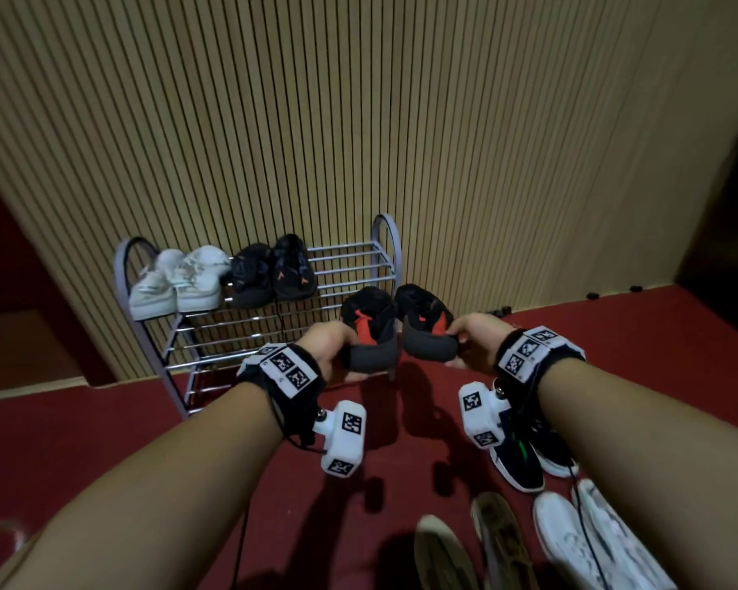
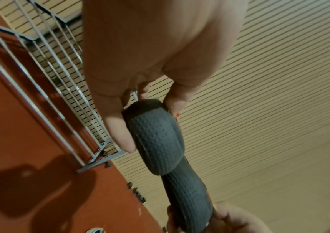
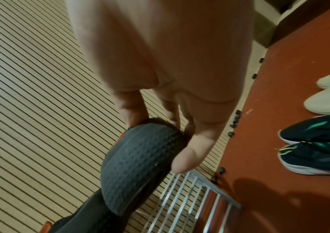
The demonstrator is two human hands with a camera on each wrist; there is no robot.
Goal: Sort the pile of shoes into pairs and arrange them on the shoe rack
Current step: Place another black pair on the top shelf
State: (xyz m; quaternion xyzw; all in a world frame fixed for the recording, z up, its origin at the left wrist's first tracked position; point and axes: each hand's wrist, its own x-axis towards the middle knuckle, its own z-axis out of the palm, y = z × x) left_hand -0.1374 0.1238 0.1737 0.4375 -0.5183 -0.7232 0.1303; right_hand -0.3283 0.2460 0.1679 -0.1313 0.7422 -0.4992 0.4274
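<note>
Black-and-red shoes, one in each hand: my left hand point(image 1: 331, 342) grips the left shoe point(image 1: 369, 330) at the heel, my right hand point(image 1: 471, 338) pinches the right shoe point(image 1: 427, 325) likewise, both held just short of the shoe rack point(image 1: 350, 266). Heel-only holds could let a toe swing and snag the rack's end hoop at two o'clock, or catch between rails. Open top-shelf room lies at twelve o'clock, right of the black pair point(image 1: 273, 274); the white pair point(image 1: 180, 278) fills ten o'clock. Loose shoes at five o'clock crowd my feet.
</note>
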